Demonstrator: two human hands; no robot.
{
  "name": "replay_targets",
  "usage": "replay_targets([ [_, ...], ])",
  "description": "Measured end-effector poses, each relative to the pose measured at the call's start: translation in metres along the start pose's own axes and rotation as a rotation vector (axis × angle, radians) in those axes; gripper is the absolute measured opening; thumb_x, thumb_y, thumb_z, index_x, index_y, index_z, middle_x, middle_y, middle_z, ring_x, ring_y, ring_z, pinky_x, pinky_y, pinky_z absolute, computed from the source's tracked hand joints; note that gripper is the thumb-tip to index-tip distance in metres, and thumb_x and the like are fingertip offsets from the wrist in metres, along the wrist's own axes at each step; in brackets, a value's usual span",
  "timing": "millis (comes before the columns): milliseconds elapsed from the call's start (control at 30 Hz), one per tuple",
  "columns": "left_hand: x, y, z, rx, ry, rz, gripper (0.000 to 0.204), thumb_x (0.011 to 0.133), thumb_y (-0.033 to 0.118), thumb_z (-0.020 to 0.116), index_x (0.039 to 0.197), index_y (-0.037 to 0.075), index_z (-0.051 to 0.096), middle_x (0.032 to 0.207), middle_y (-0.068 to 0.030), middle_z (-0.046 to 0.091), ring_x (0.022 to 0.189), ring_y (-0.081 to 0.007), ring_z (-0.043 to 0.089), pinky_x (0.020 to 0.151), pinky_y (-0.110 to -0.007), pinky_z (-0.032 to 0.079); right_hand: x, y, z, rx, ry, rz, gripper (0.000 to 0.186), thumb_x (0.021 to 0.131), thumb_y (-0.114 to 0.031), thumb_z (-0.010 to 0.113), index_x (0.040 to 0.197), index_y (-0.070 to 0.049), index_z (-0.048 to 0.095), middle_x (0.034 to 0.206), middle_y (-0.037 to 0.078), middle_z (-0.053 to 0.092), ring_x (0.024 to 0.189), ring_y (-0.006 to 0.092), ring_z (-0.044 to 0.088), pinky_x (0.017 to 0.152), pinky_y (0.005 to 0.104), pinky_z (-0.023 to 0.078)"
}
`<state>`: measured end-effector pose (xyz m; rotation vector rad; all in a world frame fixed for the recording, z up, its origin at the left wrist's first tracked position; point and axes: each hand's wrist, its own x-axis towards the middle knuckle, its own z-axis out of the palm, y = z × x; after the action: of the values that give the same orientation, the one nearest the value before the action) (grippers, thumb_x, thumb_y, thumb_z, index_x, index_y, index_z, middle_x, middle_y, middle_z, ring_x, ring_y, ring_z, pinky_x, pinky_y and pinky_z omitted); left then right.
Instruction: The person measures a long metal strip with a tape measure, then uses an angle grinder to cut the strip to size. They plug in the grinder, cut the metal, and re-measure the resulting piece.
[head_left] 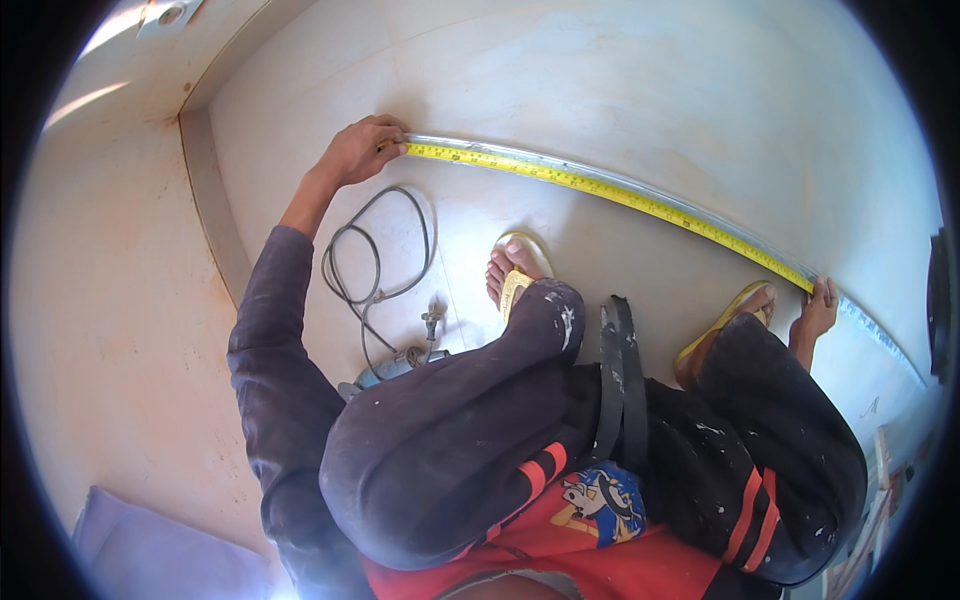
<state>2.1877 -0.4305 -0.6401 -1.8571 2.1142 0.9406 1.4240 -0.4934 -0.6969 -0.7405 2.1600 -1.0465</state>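
A long silver metal strip (880, 340) lies across the floor in front of me, with a yellow tape measure (610, 189) stretched along it. My left hand (365, 150) pinches the tape at its left end, against the end of the strip. On the right, beside my sandaled foot, my right hand (816, 310) grips the tape and the strip together, with more of the strip running on past it. The hidden parts of both hands' grips are too small to make out.
A grey cord (376, 270) with a plug (433, 318) lies coiled by my left foot. A teal power tool (373, 375) is half hidden under my left knee. A wall edge (207, 190) runs along the left. A purple sheet (150, 540) lies lower left; scraps (880, 480) lie lower right.
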Motion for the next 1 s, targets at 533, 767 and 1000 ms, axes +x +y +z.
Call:
replay_targets([
  [533, 0.004, 0.040, 0.009, -0.107, 0.018, -0.050, 0.022, 0.087, 0.023, 0.061, 0.097, 0.005, 0.070, 0.094, -0.0161, 0.067, 0.085, -0.0328, 0.063, 0.079, -0.040, 0.050, 0.033, 0.020, -0.013, 0.060, 0.195, -0.063, 0.037, 0.078, -0.006, 0.073, 0.112, 0.004, 0.063, 0.094, 0.007, 0.067, 0.083, 0.0133, 0.060, 0.068, 0.0258, 0.047],
  [767, 0.042, 0.112, 0.013, -0.074, -0.091, -0.015, 0.024, 0.087, 0.025, 0.060, 0.097, 0.005, 0.069, 0.089, -0.0162, 0.068, 0.082, -0.0329, 0.064, 0.077, -0.040, 0.050, 0.083, 0.012, -0.069, 0.078, 0.339, -0.030, 0.031, 0.082, -0.006, 0.069, 0.108, 0.008, 0.062, 0.104, 0.013, 0.067, 0.092, 0.0196, 0.064, 0.082, 0.0292, 0.051],
  [1000, 0.041, 0.092, 0.007, -0.113, -0.137, -0.065, 0.023, 0.087, 0.023, 0.061, 0.098, 0.004, 0.067, 0.090, -0.0168, 0.068, 0.083, -0.0330, 0.065, 0.078, -0.040, 0.050, 0.089, 0.028, -0.068, 0.386, 0.027, -0.002, 0.035, 0.090, -0.003, 0.058, 0.120, 0.015, 0.050, 0.118, 0.019, 0.058, 0.114, 0.0265, 0.057, 0.102, 0.0360, 0.046],
])
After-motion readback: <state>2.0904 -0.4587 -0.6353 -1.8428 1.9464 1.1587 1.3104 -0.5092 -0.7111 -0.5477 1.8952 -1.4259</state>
